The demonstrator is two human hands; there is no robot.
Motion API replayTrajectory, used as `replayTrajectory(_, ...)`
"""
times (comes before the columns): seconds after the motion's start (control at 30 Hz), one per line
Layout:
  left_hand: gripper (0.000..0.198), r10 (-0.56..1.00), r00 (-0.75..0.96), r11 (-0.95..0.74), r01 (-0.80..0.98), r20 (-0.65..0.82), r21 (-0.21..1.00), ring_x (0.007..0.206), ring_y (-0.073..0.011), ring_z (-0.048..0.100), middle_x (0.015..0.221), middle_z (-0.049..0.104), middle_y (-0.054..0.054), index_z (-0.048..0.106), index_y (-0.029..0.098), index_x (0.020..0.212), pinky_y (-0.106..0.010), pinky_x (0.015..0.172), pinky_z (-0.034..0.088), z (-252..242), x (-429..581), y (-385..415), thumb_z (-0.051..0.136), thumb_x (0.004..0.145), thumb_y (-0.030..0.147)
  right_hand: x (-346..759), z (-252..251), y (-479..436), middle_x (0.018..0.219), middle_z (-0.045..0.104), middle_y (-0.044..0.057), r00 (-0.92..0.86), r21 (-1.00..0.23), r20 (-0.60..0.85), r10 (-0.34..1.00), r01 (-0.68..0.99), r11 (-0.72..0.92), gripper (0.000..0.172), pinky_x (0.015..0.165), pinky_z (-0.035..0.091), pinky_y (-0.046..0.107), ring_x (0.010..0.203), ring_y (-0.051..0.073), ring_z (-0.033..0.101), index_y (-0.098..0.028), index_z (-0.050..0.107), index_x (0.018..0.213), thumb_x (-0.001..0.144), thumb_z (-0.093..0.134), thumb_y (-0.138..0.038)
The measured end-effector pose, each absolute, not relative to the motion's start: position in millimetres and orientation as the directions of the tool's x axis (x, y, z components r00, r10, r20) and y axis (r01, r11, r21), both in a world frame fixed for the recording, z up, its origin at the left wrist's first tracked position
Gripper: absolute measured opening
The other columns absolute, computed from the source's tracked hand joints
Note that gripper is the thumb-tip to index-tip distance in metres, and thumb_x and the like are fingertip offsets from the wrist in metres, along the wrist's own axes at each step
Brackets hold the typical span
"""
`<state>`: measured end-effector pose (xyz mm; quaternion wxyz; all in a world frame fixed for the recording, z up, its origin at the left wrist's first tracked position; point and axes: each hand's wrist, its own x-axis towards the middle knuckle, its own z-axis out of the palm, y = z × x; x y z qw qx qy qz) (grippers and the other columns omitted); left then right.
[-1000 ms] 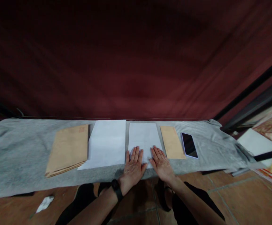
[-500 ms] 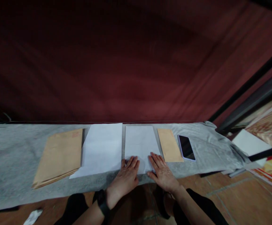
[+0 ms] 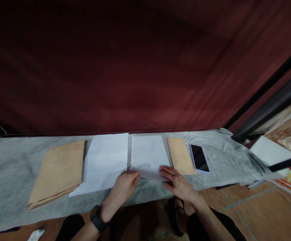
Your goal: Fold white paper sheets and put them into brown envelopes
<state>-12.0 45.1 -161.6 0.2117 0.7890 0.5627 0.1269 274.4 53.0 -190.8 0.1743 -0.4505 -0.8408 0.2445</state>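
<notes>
A single white sheet (image 3: 148, 152) lies on the grey cloth (image 3: 14, 160) covering the table. Its near edge is raised off the cloth. My left hand (image 3: 122, 188), with a black band on the wrist, is curled on the sheet's near left corner. At the near right corner, my right hand (image 3: 179, 184) has its fingers closed on the lifted edge.
Left of the sheet lie a stack of white paper (image 3: 105, 160) and a pile of large brown envelopes (image 3: 57, 170). To its right are a narrow brown envelope (image 3: 180, 155) and a black phone (image 3: 199, 158). A dark red curtain (image 3: 135, 67) hangs behind. Metal bars (image 3: 268, 103) stand at right.
Both hands lay flat on the sheet's near end; they have slid back to its near corners and lifted that edge. The view has shifted a little to the right.
</notes>
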Motion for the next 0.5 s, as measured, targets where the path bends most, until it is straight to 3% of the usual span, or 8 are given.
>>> replayTrajectory(0.07,0.026,0.950,0.307,-0.208,0.762,-0.059,0.614,0.087,-0.0217,0.069,0.093,0.075,-0.006,0.072,0.019,0.090,-0.031,0.083,0.051,-155,-18,49,0.048,0.092,0.029,279,-190,57,0.138,0.060,0.006,-0.507,-0.664,0.085,0.858,0.613,0.428,0.042,0.114,0.036,0.043,0.130,0.024,0.051,-0.026,0.062,0.132,0.091,0.055,-0.024)
replayTrajectory(0.13,0.029,0.946,0.311,-0.130,0.619,-0.091,0.775,0.081,-0.0206,0.067,0.086,0.075,-0.004,0.072,0.018,0.087,-0.028,0.075,0.051,-149,-23,51,0.052,0.090,0.039,282,-188,59,0.115,0.072,0.005,-0.453,-0.765,0.059,0.889,0.552,0.332,0.030,0.097,0.050,0.037,0.109,0.023,0.064,-0.024,0.073,0.115,0.094,0.053,-0.031)
replayTrajectory(0.2,0.032,0.936,0.335,-0.069,0.476,-0.108,0.877,0.083,-0.0208,0.067,0.090,0.075,-0.005,0.072,0.016,0.092,-0.027,0.073,0.052,-145,-29,53,0.058,0.086,0.043,285,-184,61,0.090,0.074,0.004,-0.398,-0.831,0.008,0.917,0.507,0.227,0.031,0.076,0.053,0.031,0.086,0.022,0.067,-0.020,0.076,0.095,0.093,0.055,-0.042)
replayTrajectory(0.27,0.032,0.931,0.351,-0.061,0.425,-0.102,0.903,0.091,-0.0223,0.067,0.099,0.075,-0.006,0.073,0.016,0.098,-0.029,0.080,0.052,-145,-35,56,0.063,0.081,0.041,287,-178,62,0.078,0.070,0.002,-0.367,-0.865,-0.029,0.930,0.475,0.161,0.036,0.065,0.050,0.027,0.076,0.020,0.064,-0.018,0.075,0.082,0.090,0.059,-0.048)
replayTrajectory(0.4,0.028,0.924,0.361,-0.079,0.508,-0.129,0.857,0.093,-0.0237,0.069,0.098,0.076,-0.006,0.076,0.018,0.094,-0.033,0.086,0.053,-162,-40,60,0.057,0.082,0.034,294,-163,60,0.085,0.073,0.003,-0.403,-0.924,-0.129,0.906,0.381,0.038,0.039,0.067,0.051,0.027,0.081,0.021,0.066,-0.017,0.076,0.089,0.084,0.065,-0.054)
replayTrajectory(0.5,0.030,0.933,0.348,-0.115,0.537,-0.096,0.836,0.103,-0.0234,0.068,0.108,0.075,-0.006,0.076,0.019,0.098,-0.036,0.097,0.050,-177,-37,62,0.052,0.083,0.028,302,-153,56,0.114,0.072,0.006,-0.532,-0.948,-0.207,0.821,0.316,-0.034,0.047,0.089,0.053,0.035,0.105,0.026,0.066,-0.021,0.073,0.113,0.078,0.073,-0.053)
